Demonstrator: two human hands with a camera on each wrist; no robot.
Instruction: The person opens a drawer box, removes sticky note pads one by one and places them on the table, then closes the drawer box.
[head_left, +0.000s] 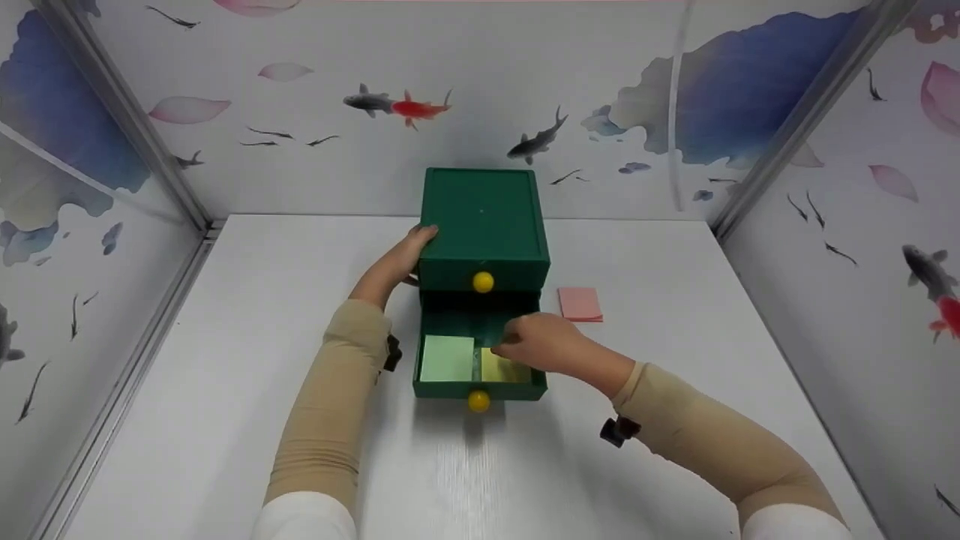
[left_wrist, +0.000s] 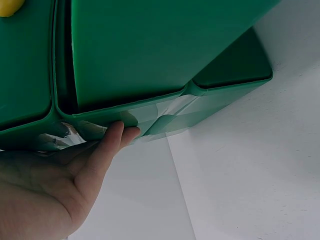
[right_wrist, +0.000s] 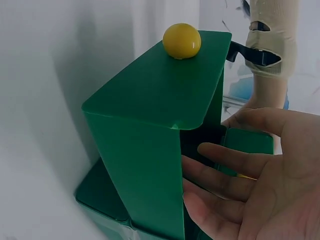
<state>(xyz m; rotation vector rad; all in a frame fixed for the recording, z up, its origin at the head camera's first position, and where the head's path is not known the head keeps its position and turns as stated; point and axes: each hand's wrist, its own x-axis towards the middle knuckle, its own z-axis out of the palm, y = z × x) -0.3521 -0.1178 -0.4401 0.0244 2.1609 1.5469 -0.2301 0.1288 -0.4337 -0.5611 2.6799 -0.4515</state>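
Left hand [head_left: 409,251]: lay at about eight o'clock from the middle of the green cabinet [head_left: 484,214], fingers nearly straight and resting against its side, the tips on clear tape [left_wrist: 175,106].
Right hand [head_left: 546,343]: was open, its fingers loosely bent, reaching into the lower drawer [head_left: 442,391] from three o'clock; whether a fingertip touched the paper there could not be told.
Lower drawer: stood pulled out at the cabinet's six o'clock, with a yellow knob [head_left: 478,401] on its front.
Yellow notes [head_left: 506,370]: lay inside the drawer at four o'clock, partly hidden under the right hand.
Light green notes [head_left: 448,358]: lay inside at eight o'clock, across a narrow divider [head_left: 477,366] from the yellow ones.
Upper drawer [head_left: 450,274]: sat closed, its own round knob [head_left: 484,282] facing six o'clock.
Pink notes [head_left: 580,304]: lay on the white table [head_left: 652,300], at two o'clock from the lower drawer.
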